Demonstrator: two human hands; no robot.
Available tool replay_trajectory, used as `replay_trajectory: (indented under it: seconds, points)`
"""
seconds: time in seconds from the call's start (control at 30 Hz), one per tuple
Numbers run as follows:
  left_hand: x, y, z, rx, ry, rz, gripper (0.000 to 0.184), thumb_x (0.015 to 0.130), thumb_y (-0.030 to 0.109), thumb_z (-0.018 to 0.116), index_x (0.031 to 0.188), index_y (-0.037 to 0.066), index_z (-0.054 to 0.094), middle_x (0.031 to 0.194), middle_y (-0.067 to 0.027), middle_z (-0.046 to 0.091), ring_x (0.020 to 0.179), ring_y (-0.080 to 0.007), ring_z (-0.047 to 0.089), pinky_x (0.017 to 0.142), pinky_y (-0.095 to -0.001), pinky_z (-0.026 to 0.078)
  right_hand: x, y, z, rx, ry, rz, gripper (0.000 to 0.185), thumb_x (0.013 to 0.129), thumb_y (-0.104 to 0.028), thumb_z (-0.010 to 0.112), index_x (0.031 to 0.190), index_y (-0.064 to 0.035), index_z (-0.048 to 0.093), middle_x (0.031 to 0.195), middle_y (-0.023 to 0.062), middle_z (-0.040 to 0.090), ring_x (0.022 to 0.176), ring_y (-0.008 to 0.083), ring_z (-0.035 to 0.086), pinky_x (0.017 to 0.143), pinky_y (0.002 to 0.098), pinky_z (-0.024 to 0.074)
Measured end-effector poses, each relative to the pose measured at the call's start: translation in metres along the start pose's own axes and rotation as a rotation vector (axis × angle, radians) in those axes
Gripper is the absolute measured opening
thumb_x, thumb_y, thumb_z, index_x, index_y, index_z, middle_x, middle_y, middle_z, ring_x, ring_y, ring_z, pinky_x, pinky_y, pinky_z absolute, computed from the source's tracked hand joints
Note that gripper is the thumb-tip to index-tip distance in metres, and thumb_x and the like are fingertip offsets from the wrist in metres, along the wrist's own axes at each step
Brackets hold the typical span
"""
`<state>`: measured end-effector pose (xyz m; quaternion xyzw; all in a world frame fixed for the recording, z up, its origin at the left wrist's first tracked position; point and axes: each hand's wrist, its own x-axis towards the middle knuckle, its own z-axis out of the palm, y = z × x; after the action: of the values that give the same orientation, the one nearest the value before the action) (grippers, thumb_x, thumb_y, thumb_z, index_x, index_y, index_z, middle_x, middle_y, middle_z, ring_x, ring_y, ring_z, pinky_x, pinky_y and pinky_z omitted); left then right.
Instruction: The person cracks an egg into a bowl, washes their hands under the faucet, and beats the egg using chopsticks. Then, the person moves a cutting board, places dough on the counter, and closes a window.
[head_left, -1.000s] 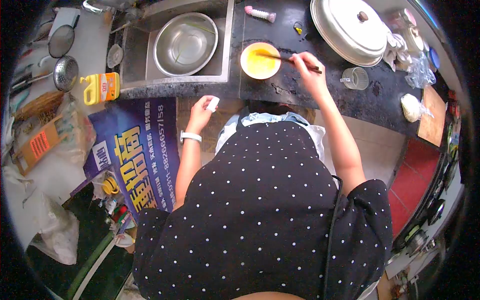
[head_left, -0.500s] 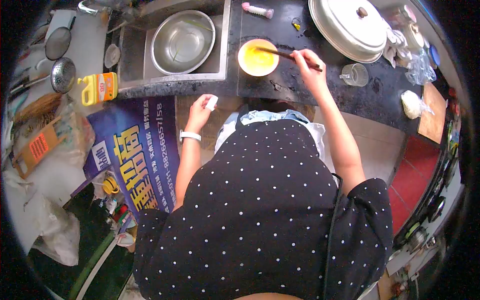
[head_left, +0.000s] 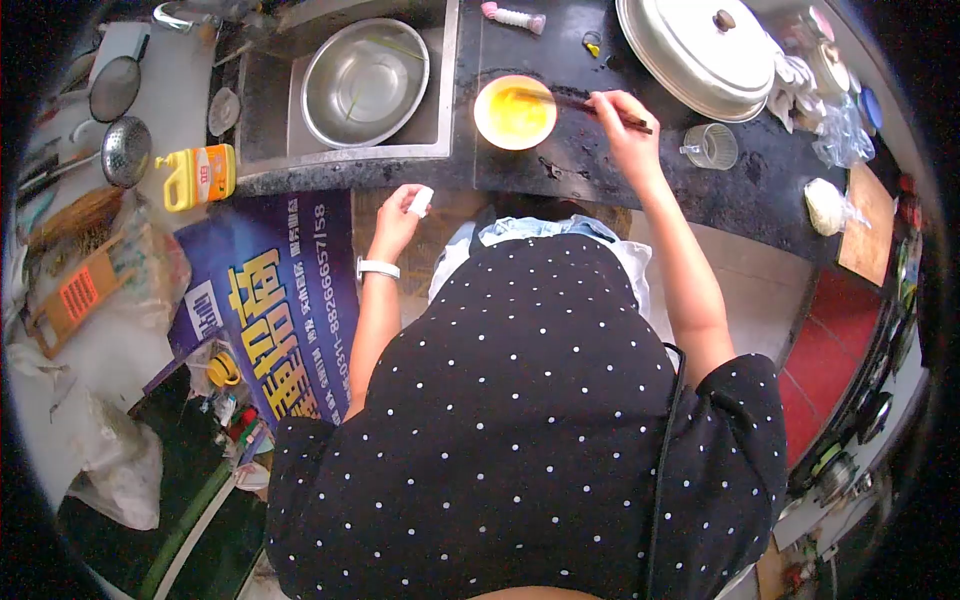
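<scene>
My right hand (head_left: 628,128) is closed around dark chopsticks (head_left: 572,102), their tips dipped in a bowl (head_left: 482,128) on the black counter. Inside the bowl is bright yellow liquid that looks like beaten egg (head_left: 520,118). The chopstick tips are smeared by motion. My left hand (head_left: 397,215), with a white band at the wrist, is in front of the counter edge. Its fingers pinch a small white object (head_left: 421,201) whose kind I cannot make out. Nothing supports the bowl but the counter; neither hand touches it.
Left of the bowl, a metal basin (head_left: 365,85) sits in the sink (head_left: 447,60). A large lidded pot (head_left: 690,50) and a glass mug (head_left: 711,147) stand to the right. Farther right are a plastic bag (head_left: 825,207) and a wooden board (head_left: 867,225). A yellow jug (head_left: 197,178) is at left.
The chopsticks have moved slightly in the bowl, and their tips are now more blurred. My right hand has shifted a little right and down. My left hand still pinches the white object.
</scene>
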<state>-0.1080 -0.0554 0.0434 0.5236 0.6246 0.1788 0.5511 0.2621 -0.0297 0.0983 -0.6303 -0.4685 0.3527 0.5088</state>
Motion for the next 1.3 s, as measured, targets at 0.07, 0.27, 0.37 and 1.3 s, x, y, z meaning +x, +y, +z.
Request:
replay_trajectory:
  seconds: [0.07, 0.27, 0.37, 1.3]
  points:
    - [-0.001, -0.002, -0.002, -0.008, 0.012, 0.023, 0.018, 0.087, 0.005, 0.055, 0.104, 0.002, 0.058, 0.089, -0.0051, 0.063, 0.079, -0.0119, 0.060, 0.072, -0.0250, 0.048, -0.002, 0.001, -0.006, -0.136, -0.077, -0.016, 0.018, 0.087, -0.017, 0.060, 0.084, -0.0002, 0.064, 0.074, 0.0012, 0.063, 0.071, 0.0065, 0.057, 0.066, 0.0207, 0.0448]
    - [-0.001, -0.003, -0.001, 0.038, 0.002, 0.015, 0.018, 0.087, 0.003, 0.054, 0.104, 0.002, 0.058, 0.089, -0.0048, 0.063, 0.078, -0.0116, 0.060, 0.072, -0.0249, 0.048, -0.003, 0.006, -0.004, -0.087, -0.038, -0.053, 0.017, 0.087, -0.017, 0.060, 0.085, -0.0001, 0.064, 0.078, 0.0016, 0.063, 0.072, 0.0061, 0.057, 0.068, 0.0206, 0.0468]
    - [-0.002, -0.002, -0.001, 0.008, 0.014, 0.027, 0.018, 0.087, 0.004, 0.054, 0.105, 0.002, 0.058, 0.088, -0.0047, 0.063, 0.078, -0.0115, 0.059, 0.072, -0.0249, 0.048, -0.005, 0.011, -0.004, 0.008, -0.231, 0.144, 0.017, 0.088, -0.016, 0.059, 0.086, 0.0005, 0.064, 0.079, 0.0020, 0.063, 0.073, 0.0062, 0.057, 0.067, 0.0203, 0.0467]
    - [0.003, 0.000, 0.004, -0.034, -0.001, 0.009, 0.018, 0.087, 0.007, 0.054, 0.104, 0.001, 0.058, 0.086, -0.0051, 0.063, 0.077, -0.0119, 0.060, 0.071, -0.0250, 0.048, 0.009, 0.027, -0.005, 0.024, -0.263, 0.108, 0.022, 0.087, -0.022, 0.059, 0.089, -0.0017, 0.065, 0.077, 0.0052, 0.065, 0.069, 0.0102, 0.061, 0.063, 0.0246, 0.0482]
